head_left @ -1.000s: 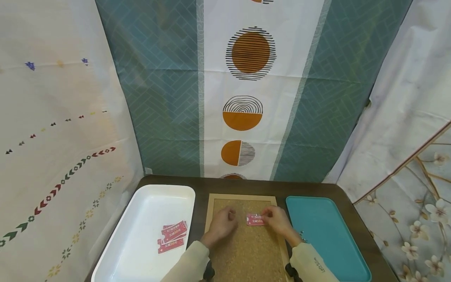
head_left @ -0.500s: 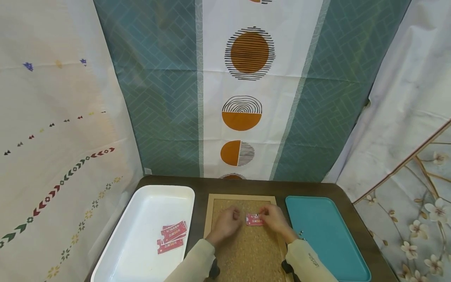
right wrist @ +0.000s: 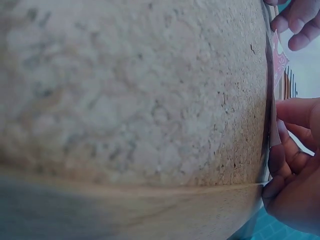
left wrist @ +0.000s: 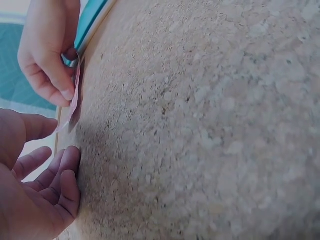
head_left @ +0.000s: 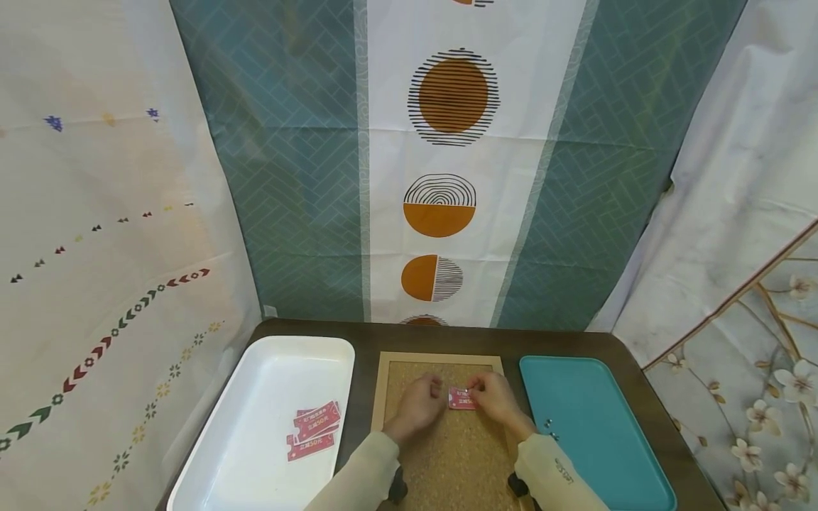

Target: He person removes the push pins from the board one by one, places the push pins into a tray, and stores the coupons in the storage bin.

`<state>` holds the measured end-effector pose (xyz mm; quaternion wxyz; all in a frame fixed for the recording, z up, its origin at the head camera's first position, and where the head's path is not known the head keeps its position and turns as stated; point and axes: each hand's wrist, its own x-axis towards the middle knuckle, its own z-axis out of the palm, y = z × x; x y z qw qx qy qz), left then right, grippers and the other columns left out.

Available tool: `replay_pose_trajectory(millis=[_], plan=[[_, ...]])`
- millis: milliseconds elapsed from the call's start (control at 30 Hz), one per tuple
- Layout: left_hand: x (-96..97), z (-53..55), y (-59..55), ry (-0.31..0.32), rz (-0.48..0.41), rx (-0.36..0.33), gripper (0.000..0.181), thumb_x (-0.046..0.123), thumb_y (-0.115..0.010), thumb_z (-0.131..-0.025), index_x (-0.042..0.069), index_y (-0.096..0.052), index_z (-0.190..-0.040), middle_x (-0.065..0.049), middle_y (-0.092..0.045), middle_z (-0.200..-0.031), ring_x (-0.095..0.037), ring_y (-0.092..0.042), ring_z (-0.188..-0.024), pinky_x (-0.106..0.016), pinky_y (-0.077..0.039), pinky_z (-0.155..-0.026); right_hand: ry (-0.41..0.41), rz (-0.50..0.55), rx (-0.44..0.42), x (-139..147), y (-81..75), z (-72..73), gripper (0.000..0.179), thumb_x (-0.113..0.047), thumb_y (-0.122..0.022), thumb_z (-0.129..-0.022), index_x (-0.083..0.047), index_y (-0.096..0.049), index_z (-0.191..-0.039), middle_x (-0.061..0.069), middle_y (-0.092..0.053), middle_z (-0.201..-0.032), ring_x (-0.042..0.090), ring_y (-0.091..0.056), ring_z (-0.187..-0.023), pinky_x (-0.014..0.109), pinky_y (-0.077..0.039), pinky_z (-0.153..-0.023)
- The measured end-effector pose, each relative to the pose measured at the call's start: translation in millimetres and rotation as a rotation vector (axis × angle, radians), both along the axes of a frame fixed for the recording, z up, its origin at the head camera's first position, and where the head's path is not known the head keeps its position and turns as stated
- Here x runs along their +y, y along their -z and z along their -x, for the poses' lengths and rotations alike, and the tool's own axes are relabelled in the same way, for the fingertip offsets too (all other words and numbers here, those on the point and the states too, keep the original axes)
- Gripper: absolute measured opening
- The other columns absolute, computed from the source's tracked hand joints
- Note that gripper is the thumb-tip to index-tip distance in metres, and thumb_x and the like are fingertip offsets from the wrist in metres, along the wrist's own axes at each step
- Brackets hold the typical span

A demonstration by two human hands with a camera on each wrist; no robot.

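A red paper coupon [head_left: 461, 399] with white and yellow print lies over the upper part of the cork board [head_left: 460, 461]. My right hand [head_left: 495, 397] pinches the coupon near its right end and covers part of its print. Seen from the right wrist, the thumb presses one face of the coupon [right wrist: 279, 67] with curled fingers at its other side, and the paper stands slightly off the cork. Just left of it, my left hand [head_left: 422, 403] has loosely bent fingers. In the left wrist view a fingertip of the left hand [left wrist: 37, 170] comes right at the coupon's near end.
On the left stands a white tray [head_left: 255, 411] with several red coupons [head_left: 316, 420] piled near its right side. A teal tray [head_left: 607, 426] on the right holds a few small shiny pieces [head_left: 551, 430]. Both trays and the wood-framed board rest on a dark table [head_left: 434, 337].
My left hand has moved right, closer to the coupon. My right hand has shifted slightly left and hides more of it. The coupon stays in about the same spot.
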<state>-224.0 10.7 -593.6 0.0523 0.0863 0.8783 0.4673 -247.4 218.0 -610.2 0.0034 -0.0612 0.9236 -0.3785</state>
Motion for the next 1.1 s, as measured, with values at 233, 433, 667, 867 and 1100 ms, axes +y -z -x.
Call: replay_pose_trajectory(millis=[233,433,667,867,1100], plan=[[6.2,2.9,3.3,0.009,-0.019,0.040,0.030,0.005,-0.076,-0.091,0.000,-0.066,-0.118,-0.013,-0.073,-0.101,-0.027,-0.070,-0.094,-0.044,-0.059,-0.081,-0.002,-0.016,0.012,-3.2,-1.4,0.7,0.004,0.000,-0.073,-0.092,-0.002,-0.072,-0.089,0.000,-0.064,-0.078,0.015,-0.056,-0.074,0.032,-0.049,-0.069],[9.9,0.7,5.1,0.033,-0.009,0.033,0.031,0.006,-0.073,-0.094,0.001,-0.064,-0.123,-0.013,-0.075,-0.103,-0.025,-0.072,-0.091,-0.038,-0.060,-0.076,0.011,-0.006,0.010,-3.5,-0.2,1.3,0.010,0.003,-0.073,-0.091,-0.006,-0.073,-0.087,-0.001,-0.063,-0.077,0.015,-0.055,-0.072,0.030,-0.048,-0.066],[14.1,-0.3,3.7,0.056,0.019,0.013,0.024,0.010,-0.070,-0.100,0.004,-0.065,-0.123,-0.002,-0.068,-0.089,-0.011,-0.058,-0.072,-0.027,-0.048,-0.060,0.021,0.015,0.009,-3.4,1.5,4.3,0.012,0.003,-0.073,-0.091,-0.006,-0.072,-0.082,-0.001,-0.062,-0.071,0.012,-0.054,-0.063,0.026,-0.046,-0.056],[16.0,-0.4,3.5,0.060,0.036,0.043,0.030,0.009,-0.072,-0.098,0.005,-0.065,-0.127,-0.001,-0.068,-0.087,-0.010,-0.056,-0.070,-0.027,-0.046,-0.058,0.037,0.055,-0.023,-4.2,2.6,5.1,0.013,0.003,-0.073,-0.090,-0.005,-0.071,-0.080,0.000,-0.063,-0.067,0.011,-0.055,-0.058,0.026,-0.046,-0.053],[17.7,1.8,7.7,0.082,0.056,0.058,0.033,0.006,-0.072,-0.096,0.006,-0.066,-0.129,0.000,-0.067,-0.087,-0.009,-0.056,-0.071,-0.026,-0.045,-0.059,0.046,0.058,-0.026,-4.2,-0.1,7.1,0.009,0.002,-0.075,-0.088,-0.002,-0.073,-0.081,0.002,-0.064,-0.070,0.012,-0.054,-0.062,0.026,-0.045,-0.054]])
